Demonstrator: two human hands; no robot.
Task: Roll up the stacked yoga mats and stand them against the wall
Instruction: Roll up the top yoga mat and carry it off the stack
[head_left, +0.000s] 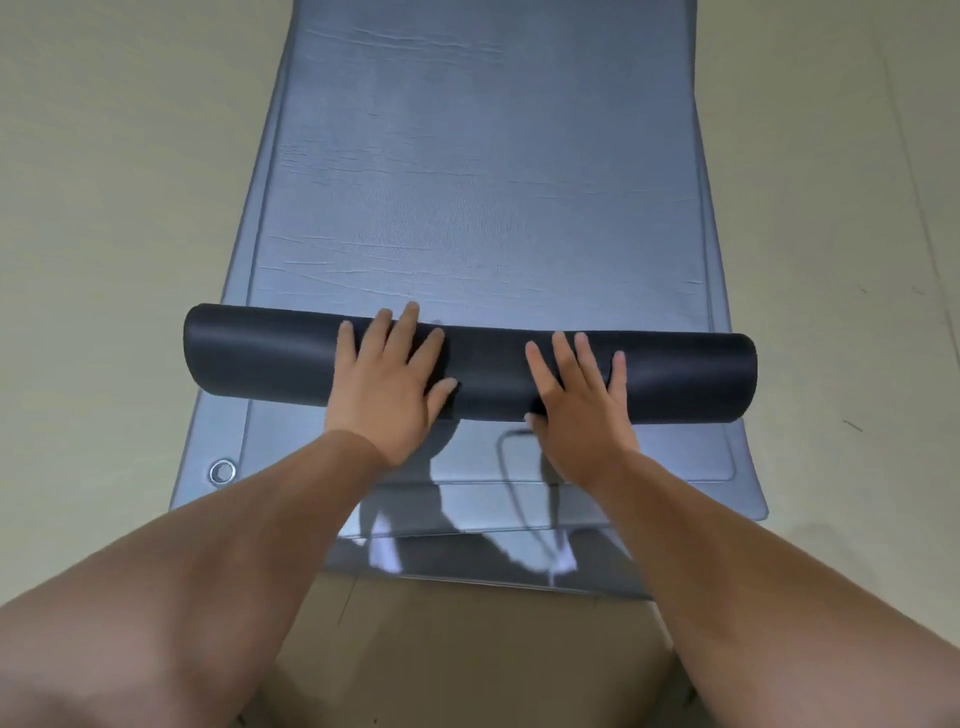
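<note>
A grey-blue yoga mat (478, 182) lies flat on the floor and stretches away from me. Its near end is rolled into a dark roll (270, 356) lying crosswise, about a third of the way up the frame. My left hand (389, 379) presses flat on the roll left of its middle, fingers spread and straight. My right hand (576, 395) presses flat on the roll right of its middle, fingers straight too. Beneath the roll the near ends of further grey mats (675, 467) show, stacked.
A metal eyelet (222, 472) sits in the near left corner of a lower mat. Pale beige floor (104, 208) runs along both sides of the mats and in front of their near edge.
</note>
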